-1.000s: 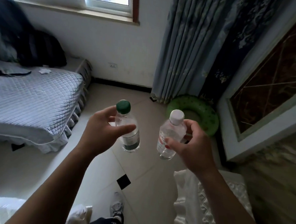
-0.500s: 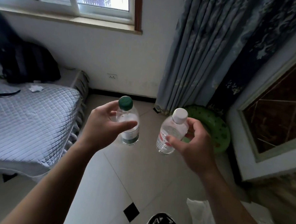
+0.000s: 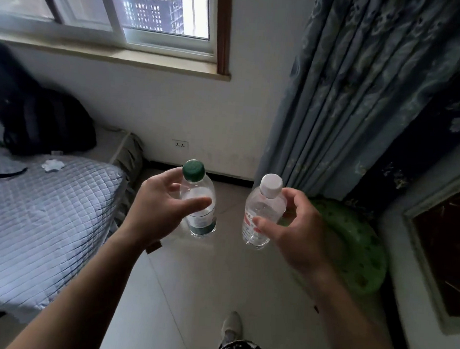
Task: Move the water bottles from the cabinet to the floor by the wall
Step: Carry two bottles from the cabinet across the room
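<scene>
My left hand (image 3: 157, 210) grips a clear water bottle with a green cap and green label (image 3: 199, 213), held upright in the air. In my right hand (image 3: 294, 233) is a second clear bottle with a white cap and red-marked label (image 3: 261, 217), also upright. Both bottles hang side by side above the pale tiled floor (image 3: 197, 281), in front of the white wall (image 3: 200, 117) under the window. The cabinet is out of view.
A bed with a grey quilted cover (image 3: 35, 215) fills the left side. A green swim ring (image 3: 354, 251) lies on the floor at the right below a blue curtain (image 3: 351, 101). A framed dark panel (image 3: 449, 257) stands at far right. My shoe (image 3: 230, 327) shows below.
The view has moved closer to the window wall and tilted up. Both hands still hold their bottles in the same pose.
</scene>
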Motion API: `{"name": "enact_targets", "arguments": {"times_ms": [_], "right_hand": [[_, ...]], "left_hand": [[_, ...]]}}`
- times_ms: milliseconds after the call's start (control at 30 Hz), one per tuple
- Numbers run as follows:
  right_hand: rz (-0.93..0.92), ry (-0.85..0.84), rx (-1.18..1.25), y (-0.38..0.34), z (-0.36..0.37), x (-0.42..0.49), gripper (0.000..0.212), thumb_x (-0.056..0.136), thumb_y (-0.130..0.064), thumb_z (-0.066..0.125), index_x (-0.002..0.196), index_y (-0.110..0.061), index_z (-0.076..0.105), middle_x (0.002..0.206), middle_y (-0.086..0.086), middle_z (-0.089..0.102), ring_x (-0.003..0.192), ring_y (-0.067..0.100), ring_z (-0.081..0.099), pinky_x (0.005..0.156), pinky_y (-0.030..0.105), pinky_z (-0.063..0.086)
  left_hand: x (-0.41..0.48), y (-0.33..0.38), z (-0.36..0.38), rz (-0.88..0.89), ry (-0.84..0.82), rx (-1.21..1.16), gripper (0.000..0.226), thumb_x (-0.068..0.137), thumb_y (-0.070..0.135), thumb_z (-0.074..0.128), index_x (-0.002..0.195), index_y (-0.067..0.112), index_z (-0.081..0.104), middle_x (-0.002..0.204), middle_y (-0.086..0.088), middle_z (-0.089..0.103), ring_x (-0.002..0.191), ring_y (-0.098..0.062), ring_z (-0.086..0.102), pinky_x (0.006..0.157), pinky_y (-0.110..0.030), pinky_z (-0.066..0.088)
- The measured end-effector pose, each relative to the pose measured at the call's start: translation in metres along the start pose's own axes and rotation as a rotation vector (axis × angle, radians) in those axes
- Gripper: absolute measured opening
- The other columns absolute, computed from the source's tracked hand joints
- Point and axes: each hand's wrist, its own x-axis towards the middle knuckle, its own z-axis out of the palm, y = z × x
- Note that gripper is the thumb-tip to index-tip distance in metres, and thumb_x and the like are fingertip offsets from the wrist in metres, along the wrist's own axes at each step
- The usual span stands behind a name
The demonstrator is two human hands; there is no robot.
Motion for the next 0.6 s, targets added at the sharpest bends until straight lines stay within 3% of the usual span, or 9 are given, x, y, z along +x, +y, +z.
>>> {"name": "enact_targets", "arguments": {"times_ms": [333, 600], "right_hand": [[-0.067, -0.155, -0.030, -0.014, 0.045, 0.153, 0.064, 0.054, -0.048, 0.078, 0.111, -0.028, 0.057, 0.103, -0.006, 0.065, 0.087, 0.010, 0.064, 0.077, 0.039, 0.057], [-0.090, -0.207, -0.045, -0.042, 0.127, 0.236, 0.064, 0.052, -0.043, 0.081, 0.110, -0.027, 0.058, 0.103, -0.007, 0.066, 0.088, 0.006, 0.065, 0.079, 0.035, 0.057]], "left_hand": [[0.121, -0.008, -0.025, -0.051, 0.140, -0.002, 0.046, 0.061, 0.034, 0.085, 0.104, 0.032, 0.071, 0.093, 0.013, 0.076, 0.087, -0.005, 0.072, 0.081, -0.036, 0.059], [0.211, -0.054, -0.084, -0.094, 0.195, -0.078, 0.044, 0.061, 0.027, 0.086, 0.102, 0.027, 0.072, 0.090, 0.006, 0.077, 0.085, -0.014, 0.073, 0.082, -0.046, 0.059]]}}
